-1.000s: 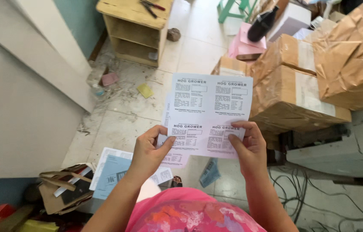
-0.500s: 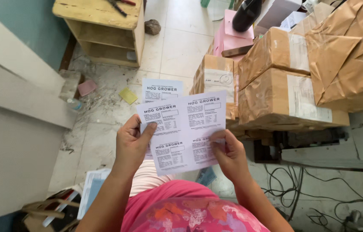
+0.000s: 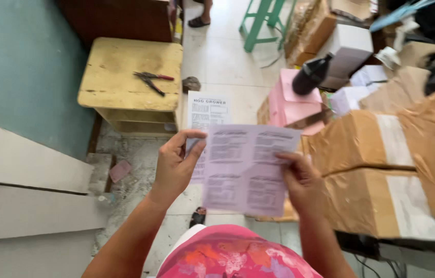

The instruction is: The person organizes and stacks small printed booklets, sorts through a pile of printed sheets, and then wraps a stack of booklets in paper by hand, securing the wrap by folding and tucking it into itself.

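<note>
honestly just keep your left hand (image 3: 174,167) pinching the back printed sheet (image 3: 208,110) and your right hand (image 3: 300,180) gripping the front sheet (image 3: 246,170), both held up over the floor (image 3: 217,62), and slide them apart slowly so neither creases

A messy storeroom or packing room

Big parcels wrapped in brown paper (image 3: 382,170) are piling up on the right, pink paper stacks (image 3: 289,105) are lying beside them, pliers (image 3: 150,80) are resting on a worn yellow counter (image 3: 119,67), and bits of rubble are sitting on the tiled floor (image 3: 228,62).
</note>
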